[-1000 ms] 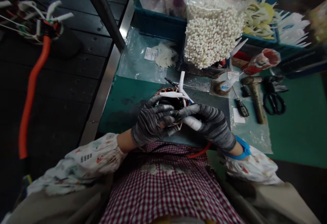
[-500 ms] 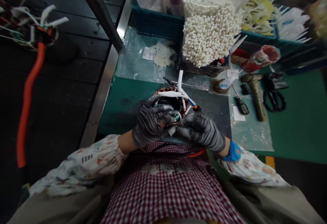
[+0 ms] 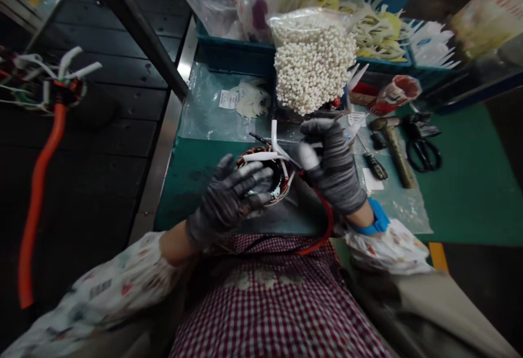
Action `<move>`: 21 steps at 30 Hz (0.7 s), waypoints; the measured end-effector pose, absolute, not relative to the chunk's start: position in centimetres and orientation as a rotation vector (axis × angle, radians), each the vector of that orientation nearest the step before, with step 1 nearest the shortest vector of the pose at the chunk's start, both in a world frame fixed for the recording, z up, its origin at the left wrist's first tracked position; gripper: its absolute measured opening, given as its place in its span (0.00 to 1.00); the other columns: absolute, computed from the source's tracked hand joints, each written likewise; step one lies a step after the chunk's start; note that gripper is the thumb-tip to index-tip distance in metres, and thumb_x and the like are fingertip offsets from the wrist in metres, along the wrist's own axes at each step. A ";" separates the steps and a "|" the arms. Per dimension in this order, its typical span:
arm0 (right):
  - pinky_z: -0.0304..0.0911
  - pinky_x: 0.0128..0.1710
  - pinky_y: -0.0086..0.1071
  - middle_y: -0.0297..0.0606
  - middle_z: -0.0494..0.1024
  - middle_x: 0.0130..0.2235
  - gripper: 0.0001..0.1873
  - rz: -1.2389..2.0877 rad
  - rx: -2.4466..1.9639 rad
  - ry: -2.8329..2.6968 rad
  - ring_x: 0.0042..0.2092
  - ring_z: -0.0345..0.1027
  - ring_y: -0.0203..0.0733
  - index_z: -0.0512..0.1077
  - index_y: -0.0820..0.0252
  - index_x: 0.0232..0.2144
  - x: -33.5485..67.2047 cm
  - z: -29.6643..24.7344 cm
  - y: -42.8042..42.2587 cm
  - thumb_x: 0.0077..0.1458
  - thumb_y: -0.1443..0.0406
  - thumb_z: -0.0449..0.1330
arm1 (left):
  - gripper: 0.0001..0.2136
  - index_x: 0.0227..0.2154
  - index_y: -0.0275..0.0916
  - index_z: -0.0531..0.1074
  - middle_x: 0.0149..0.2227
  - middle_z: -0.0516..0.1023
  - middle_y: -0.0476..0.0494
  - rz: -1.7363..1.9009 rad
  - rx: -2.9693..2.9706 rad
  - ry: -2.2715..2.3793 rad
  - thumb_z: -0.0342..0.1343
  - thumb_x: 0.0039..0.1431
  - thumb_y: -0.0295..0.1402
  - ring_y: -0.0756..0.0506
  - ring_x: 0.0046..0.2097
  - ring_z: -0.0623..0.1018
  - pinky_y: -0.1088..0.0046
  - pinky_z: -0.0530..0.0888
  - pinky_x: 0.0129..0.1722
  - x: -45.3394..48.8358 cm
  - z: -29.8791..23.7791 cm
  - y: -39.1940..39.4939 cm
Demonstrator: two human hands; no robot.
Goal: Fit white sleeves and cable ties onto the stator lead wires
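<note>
Pulling away from the round copper-wound coil with white-sleeved leads (image 3: 283,176) on the green table (image 3: 194,167), my right grip (image 3: 337,167) hangs open beside it, leaving only my loosely spread left grip (image 3: 220,200) over it.

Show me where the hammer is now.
The hammer lies right of centre in the head view, between the screwdriver on its left and the black-handled scissors on its right.
</note>
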State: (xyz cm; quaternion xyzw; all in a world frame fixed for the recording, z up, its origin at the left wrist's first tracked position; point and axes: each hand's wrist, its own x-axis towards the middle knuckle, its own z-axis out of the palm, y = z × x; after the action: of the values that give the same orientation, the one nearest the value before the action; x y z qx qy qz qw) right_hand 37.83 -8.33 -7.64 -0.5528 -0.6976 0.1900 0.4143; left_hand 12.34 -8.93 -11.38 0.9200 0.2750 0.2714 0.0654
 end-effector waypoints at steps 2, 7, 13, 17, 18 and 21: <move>0.74 0.63 0.57 0.52 0.80 0.59 0.25 0.592 -1.439 -1.880 0.59 0.77 0.61 0.73 0.55 0.64 38.5 -8.3 -8.9 0.70 0.53 0.65 | 0.15 0.55 0.56 0.80 0.54 0.86 0.51 0.865 2.920 0.830 0.64 0.73 0.29 0.41 0.56 0.84 0.52 0.80 0.62 11.3 -10.4 -8.8; 0.78 0.58 0.53 0.57 0.80 0.60 0.29 0.659 -1.398 -2.193 0.54 0.79 0.59 0.77 0.64 0.64 38.8 -9.9 -6.6 0.64 0.59 0.68 | 0.18 0.59 0.48 0.80 0.49 0.88 0.48 0.482 3.198 0.432 0.52 0.76 0.25 0.44 0.46 0.83 0.69 0.78 0.39 10.1 -7.1 -7.2; 0.78 0.58 0.47 0.44 0.84 0.55 0.22 0.897 -0.895 -2.491 0.53 0.79 0.50 0.82 0.57 0.55 38.3 -10.2 0.9 0.57 0.66 0.71 | 0.13 0.42 0.44 0.82 0.41 0.86 0.48 0.506 3.234 0.397 0.52 0.77 0.26 0.42 0.43 0.80 0.66 0.71 0.39 9.8 -5.5 -6.1; 0.77 0.60 0.48 0.46 0.83 0.56 0.24 0.836 -1.020 -2.212 0.54 0.79 0.51 0.82 0.54 0.59 38.2 -10.5 -0.8 0.62 0.58 0.72 | 0.15 0.47 0.47 0.82 0.45 0.88 0.52 0.718 3.224 0.571 0.52 0.74 0.23 0.44 0.49 0.82 0.65 0.73 0.54 9.5 -6.5 -7.1; 0.77 0.60 0.51 0.49 0.82 0.59 0.27 0.786 -1.100 -2.092 0.56 0.79 0.53 0.80 0.56 0.63 38.5 -10.7 -2.2 0.65 0.55 0.71 | 0.14 0.49 0.48 0.81 0.49 0.89 0.52 0.763 3.199 0.631 0.52 0.75 0.25 0.43 0.53 0.82 0.62 0.72 0.61 9.4 -7.1 -7.3; 0.78 0.60 0.56 0.44 0.84 0.60 0.26 0.727 -1.253 -1.821 0.57 0.80 0.56 0.75 0.46 0.68 40.1 -11.5 -6.3 0.73 0.51 0.62 | 0.06 0.47 0.49 0.81 0.57 0.87 0.51 0.781 3.115 0.688 0.59 0.75 0.36 0.38 0.64 0.79 0.52 0.68 0.71 9.7 -9.1 -7.3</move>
State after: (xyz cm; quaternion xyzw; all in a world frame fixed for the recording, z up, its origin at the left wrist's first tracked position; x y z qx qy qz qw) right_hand 40.08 -6.33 -11.47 -0.4946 -0.7185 0.2869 0.3960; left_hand 9.75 -7.28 -9.12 0.9461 0.2089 0.2372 -0.0711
